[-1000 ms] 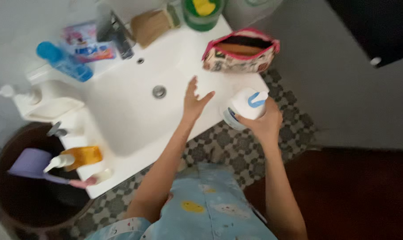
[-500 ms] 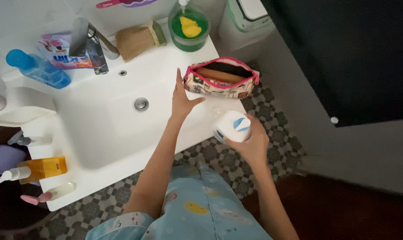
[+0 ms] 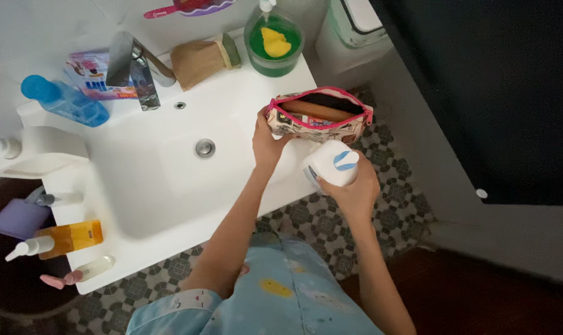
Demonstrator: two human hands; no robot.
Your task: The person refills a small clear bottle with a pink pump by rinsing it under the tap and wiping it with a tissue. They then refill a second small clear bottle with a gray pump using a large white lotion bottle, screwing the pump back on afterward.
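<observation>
Left hand [image 3: 266, 139] grips the left end of the pouch [image 3: 319, 116] on the sink [image 3: 170, 180] rim, right of the drain [image 3: 204, 147]. The pouch, patterned with pink zip edging, lies open-mouthed, long axis across the rim. Right hand [image 3: 356, 189] clasps a white bottle [image 3: 331, 166] with a blue-marked cap facing up, just below the pouch. A pink-and-blue packet [image 3: 89, 74] lies behind the tap [image 3: 132, 68].

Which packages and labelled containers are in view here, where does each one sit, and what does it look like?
White bottle: in the right hand, white with a blue-and-white cap mark.
Blue bottle: lying at the sink's back left, translucent blue.
Flat packet: behind the tap, pink, blue and white.
Green pump bottle: back right corner, round, with a yellow patch.
Orange bottle: front left edge, lying down, white nozzle.
</observation>
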